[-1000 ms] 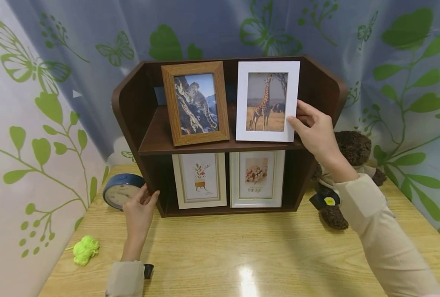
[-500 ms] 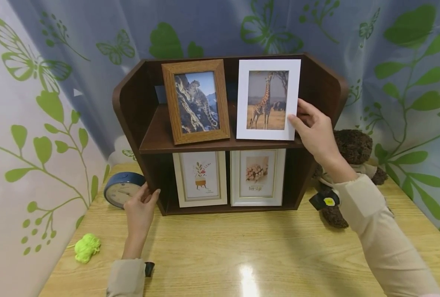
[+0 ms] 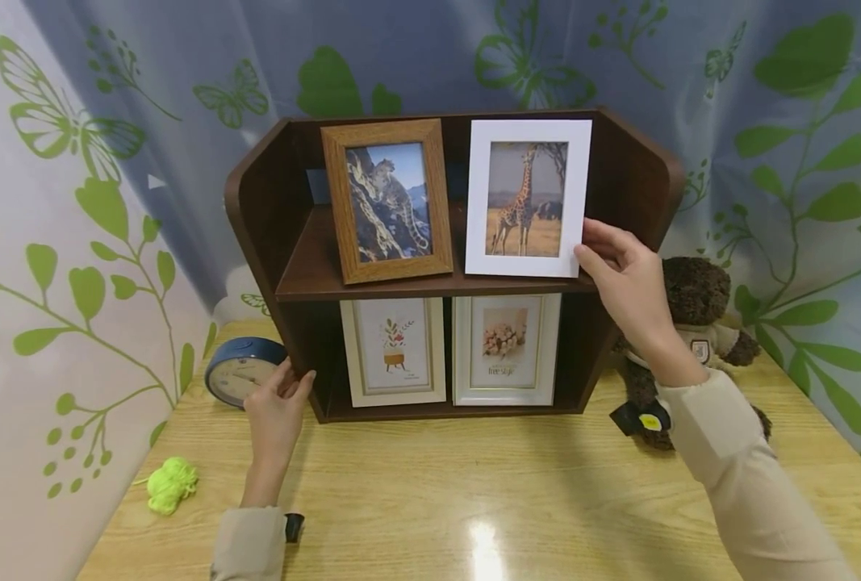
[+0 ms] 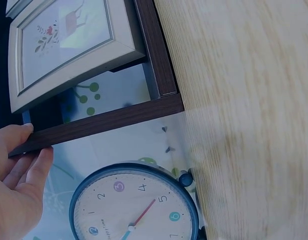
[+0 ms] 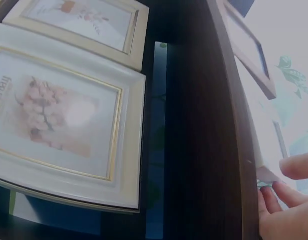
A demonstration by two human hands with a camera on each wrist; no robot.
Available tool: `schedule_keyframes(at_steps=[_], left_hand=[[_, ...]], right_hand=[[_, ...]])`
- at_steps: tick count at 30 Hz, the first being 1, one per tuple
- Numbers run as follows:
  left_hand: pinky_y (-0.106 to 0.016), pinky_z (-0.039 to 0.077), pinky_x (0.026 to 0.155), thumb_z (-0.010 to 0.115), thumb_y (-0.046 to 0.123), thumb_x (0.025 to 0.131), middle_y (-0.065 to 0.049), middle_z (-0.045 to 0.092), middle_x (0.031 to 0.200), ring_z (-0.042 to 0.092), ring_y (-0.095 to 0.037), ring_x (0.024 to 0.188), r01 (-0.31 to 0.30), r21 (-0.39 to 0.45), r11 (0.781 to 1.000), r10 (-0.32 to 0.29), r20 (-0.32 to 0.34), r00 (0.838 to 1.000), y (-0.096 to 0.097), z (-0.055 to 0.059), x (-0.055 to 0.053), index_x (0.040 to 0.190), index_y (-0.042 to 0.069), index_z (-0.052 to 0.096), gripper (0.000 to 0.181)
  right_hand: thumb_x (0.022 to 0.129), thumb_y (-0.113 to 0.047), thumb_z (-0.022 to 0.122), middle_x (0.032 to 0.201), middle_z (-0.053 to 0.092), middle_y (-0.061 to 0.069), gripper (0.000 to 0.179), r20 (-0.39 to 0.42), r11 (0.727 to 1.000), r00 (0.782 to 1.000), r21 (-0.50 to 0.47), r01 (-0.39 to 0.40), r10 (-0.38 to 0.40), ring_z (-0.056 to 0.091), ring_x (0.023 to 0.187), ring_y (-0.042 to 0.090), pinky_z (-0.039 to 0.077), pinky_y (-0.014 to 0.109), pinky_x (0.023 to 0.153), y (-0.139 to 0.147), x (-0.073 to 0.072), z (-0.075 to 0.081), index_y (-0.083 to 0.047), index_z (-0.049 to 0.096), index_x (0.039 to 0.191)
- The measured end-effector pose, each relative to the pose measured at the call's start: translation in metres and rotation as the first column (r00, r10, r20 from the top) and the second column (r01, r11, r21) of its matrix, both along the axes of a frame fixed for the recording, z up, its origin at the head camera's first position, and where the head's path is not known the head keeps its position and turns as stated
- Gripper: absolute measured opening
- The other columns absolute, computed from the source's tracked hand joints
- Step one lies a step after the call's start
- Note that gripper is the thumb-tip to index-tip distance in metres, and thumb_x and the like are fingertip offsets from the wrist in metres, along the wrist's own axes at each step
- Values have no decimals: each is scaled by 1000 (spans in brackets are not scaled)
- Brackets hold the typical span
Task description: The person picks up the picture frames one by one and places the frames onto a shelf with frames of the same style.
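Note:
A dark brown two-tier shelf stands on the wooden table. My left hand pinches the front edge of its left side panel, thumb on one face and fingers on the other. On the upper tier, a white picture frame with a giraffe photo leans back. My right hand holds that frame by its lower right edge, thumb in front and fingers behind. To its left stands a brown wooden picture frame with a leopard photo. The lower tier bears a cream frame and a white-and-gold frame.
A blue round clock stands close to the shelf's left side, near my left hand. Bright green yarn lies at the table's left. Behind my right forearm sits a brown teddy bear. Patterned curtains surround the table.
My right hand has slid down the white frame's right edge, closer to its lower corner. The frames stand as before, and my left hand keeps its place on the shelf.

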State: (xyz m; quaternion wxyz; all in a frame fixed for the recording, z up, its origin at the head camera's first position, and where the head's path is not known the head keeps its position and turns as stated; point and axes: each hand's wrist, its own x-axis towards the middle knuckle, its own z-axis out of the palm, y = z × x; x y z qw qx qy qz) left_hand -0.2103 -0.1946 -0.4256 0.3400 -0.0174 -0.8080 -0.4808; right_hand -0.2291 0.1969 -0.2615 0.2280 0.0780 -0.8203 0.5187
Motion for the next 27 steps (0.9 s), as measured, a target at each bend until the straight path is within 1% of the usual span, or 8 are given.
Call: schedule_keyframes(at_steps=[2, 5, 8, 11, 16, 18, 23, 27], left_hand=[[3, 42, 69, 69, -5, 83, -32, 66, 98, 67, -43, 87, -2, -1, 1000, 2, -1, 1000, 0, 0, 0, 112, -13, 63, 31], [2, 43, 69, 69, -4, 83, -32, 66, 98, 67, -42, 87, 4, 1, 1000, -4, 2, 1000, 0, 0, 0, 112, -12, 64, 31], [1, 44, 70, 69, -4, 83, -31, 66, 98, 67, -42, 88, 7, 6, 1000, -7, 14, 1000, 0, 1, -1, 113, -12, 64, 31], [0, 45, 70, 69, -4, 83, -30, 67, 99, 67, -41, 89, 0, 7, 1000, 0, 27, 1000, 1, 2, -1, 113, -11, 64, 31], [0, 45, 70, 70, -4, 83, -29, 67, 99, 67, -40, 89, 7, 6, 1000, -7, 32, 999, 1, 2, -1, 113, -11, 64, 32], [1, 44, 70, 70, -4, 82, -30, 67, 99, 67, -40, 89, 15, 7, 1000, -15, 28, 999, 1, 2, -1, 113, -12, 63, 32], [2, 43, 69, 69, -5, 82, -31, 66, 99, 67, -41, 89, 20, -2, 1000, -20, 24, 1000, 1, 2, -2, 113, -13, 63, 32], [3, 43, 70, 68, -5, 84, -31, 66, 100, 67, -41, 91, 24, -5, 1000, -24, 43, 999, 1, 4, -1, 113, -12, 63, 31]], right_hand=[[96, -21, 57, 128, 56, 11, 41, -16, 1000, 1000, -29, -6, 6, 54, 106, 0, 46, 9, 87, 1, 6, -4, -3, 54, 132], [95, -18, 59, 120, 61, 1, 31, -43, 996, 999, -87, -17, 13, 55, 105, 0, 45, 9, 89, 5, 18, -11, -7, 60, 124], [93, -12, 61, 110, 63, -8, 19, -66, 981, 997, -188, -52, 41, 58, 101, 1, 46, 8, 86, 10, 29, -19, -15, 66, 112], [93, -9, 61, 103, 64, -12, 17, -68, 959, 994, -266, -98, 82, 61, 95, 2, 48, 8, 82, 17, 41, -28, -19, 67, 105], [93, -9, 60, 100, 68, -10, 14, -35, 918, 989, -368, -147, 144, 64, 91, 3, 51, 10, 78, 32, 58, -51, -11, 67, 105], [94, -10, 59, 100, 68, -9, 14, -10, 912, 988, -383, -145, 153, 64, 90, 3, 51, 10, 78, 39, 64, -62, -8, 66, 107], [95, -13, 58, 96, 68, -12, 12, 71, 922, 987, -373, -106, 143, 63, 87, -1, 50, 9, 78, 52, 74, -88, -13, 65, 105], [95, -14, 58, 95, 68, -13, 12, 130, 921, 981, -380, -83, 142, 63, 87, -1, 51, 10, 77, 58, 81, -105, -16, 65, 104]])
